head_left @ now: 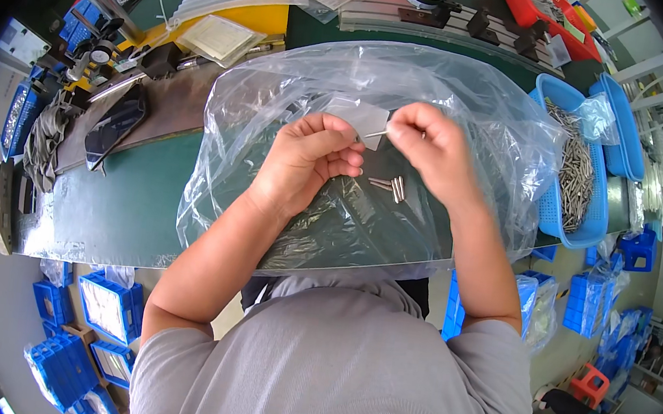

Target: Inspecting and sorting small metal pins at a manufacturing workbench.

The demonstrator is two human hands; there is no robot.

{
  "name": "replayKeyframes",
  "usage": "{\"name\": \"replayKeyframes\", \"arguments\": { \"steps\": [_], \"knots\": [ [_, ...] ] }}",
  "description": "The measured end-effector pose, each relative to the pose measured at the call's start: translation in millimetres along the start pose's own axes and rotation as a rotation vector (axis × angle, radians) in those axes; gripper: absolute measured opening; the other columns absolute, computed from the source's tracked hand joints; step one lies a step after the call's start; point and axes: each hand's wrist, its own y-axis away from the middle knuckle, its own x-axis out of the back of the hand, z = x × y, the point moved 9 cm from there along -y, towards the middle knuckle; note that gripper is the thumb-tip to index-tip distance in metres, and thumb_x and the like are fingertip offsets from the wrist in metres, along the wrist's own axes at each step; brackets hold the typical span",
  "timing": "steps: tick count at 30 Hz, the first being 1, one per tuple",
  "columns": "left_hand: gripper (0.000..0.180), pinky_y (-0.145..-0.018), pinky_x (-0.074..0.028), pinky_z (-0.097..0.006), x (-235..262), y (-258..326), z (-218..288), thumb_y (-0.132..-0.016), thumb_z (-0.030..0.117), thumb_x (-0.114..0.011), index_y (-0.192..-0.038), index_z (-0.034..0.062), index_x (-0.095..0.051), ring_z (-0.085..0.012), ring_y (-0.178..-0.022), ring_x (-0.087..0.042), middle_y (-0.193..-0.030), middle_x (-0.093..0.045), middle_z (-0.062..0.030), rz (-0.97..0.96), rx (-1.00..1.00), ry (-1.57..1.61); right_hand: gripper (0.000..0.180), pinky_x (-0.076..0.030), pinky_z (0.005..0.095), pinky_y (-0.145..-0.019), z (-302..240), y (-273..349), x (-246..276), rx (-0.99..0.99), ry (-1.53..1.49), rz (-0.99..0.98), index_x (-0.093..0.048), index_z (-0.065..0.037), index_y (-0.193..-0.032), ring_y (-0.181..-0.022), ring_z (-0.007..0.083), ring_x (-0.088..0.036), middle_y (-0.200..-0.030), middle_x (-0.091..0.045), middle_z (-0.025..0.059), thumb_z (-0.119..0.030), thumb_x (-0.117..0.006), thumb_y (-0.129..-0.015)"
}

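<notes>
Over the clear plastic bag on the table, the right hand pinches a small metal pin while the left hand grips a small grey plate.

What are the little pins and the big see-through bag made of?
The pins look like bare metal: grey and shiny. The bag looks like thin clear plastic: it crinkles, gleams, and the green table shows through.
</notes>
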Motion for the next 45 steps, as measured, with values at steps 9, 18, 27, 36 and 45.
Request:
{"name": "replayKeyframes", "arguments": {
  "steps": [9, 18, 27, 36, 45],
  "knots": [
    [0.005, -0.065, -0.054, -0.030, 4.8, 0.0, 7.1, -0.085, 0.005, -0.056, -0.086, 0.0005, -0.058, -0.0173, -0.068, -0.063, -0.081, -0.064, -0.0118, 0.008, -0.036, 0.033, 0.009, -0.029, 0.0179, -0.047, 13.0, 11.6, -18.3, -0.313, -0.351, -0.403, -0.057, -0.003, -0.087, -0.053, 0.0028, -0.037, -0.065, -0.044, -0.0050, -0.011, -0.059, -0.085],
    [0.004, -0.064, -0.054, -0.030, 4.8, -1.5, 5.1, -0.086, 0.004, -0.055, -0.086, 0.0013, -0.057, -0.0173, -0.068, -0.063, -0.081, -0.064, -0.0119, -0.010, -0.020, 0.038, 0.020, -0.041, 0.0351, -0.056, -1.3, 18.0, -26.1, 0.004, 0.635, -0.502, -0.059, -0.007, -0.085, -0.062, 0.0238, -0.054, -0.066, -0.053, 0.0064, -0.013, -0.069, -0.071],
    [0.006, -0.064, -0.052, -0.030, 4.5, -1.1, 5.3, -0.086, 0.004, -0.053, -0.089, 0.0004, -0.057, -0.0173, -0.068, -0.060, -0.083, -0.062, -0.0128, 0.012, -0.014, 0.039, 0.017, -0.047, 0.0392, -0.059, -5.6, 8.5, -26.4, 0.206, 0.808, -0.203, -0.056, -0.007, -0.082, -0.071, 0.0301, -0.061, -0.081, -0.062, 0.0089, -0.021, -0.064, -0.079],
    [0.006, -0.064, -0.052, -0.030, 6.8, 0.0, 6.6, -0.086, 0.004, -0.054, -0.089, 0.0004, -0.057, -0.0179, -0.069, -0.060, -0.083, -0.062, -0.0135, 0.028, -0.019, 0.037, 0.017, -0.046, 0.0381, -0.060, -6.3, 6.7, -9.0, 0.136, 0.651, -0.199, -0.059, -0.006, -0.090, -0.070, 0.0304, -0.060, -0.079, -0.062, 0.0112, -0.014, -0.065, -0.077],
    [0.005, -0.063, -0.052, -0.029, 6.2, -0.8, 5.2, -0.086, 0.003, -0.053, -0.088, 0.0003, -0.057, -0.0176, -0.067, -0.060, -0.083, -0.063, -0.0134, 0.015, -0.013, 0.039, 0.010, -0.046, 0.0347, -0.061, -1.3, 4.1, -9.8, 0.188, 0.742, -0.121, -0.060, -0.005, -0.087, -0.068, 0.0267, -0.060, -0.079, -0.062, 0.0100, -0.011, -0.063, -0.079]
  ]
}}
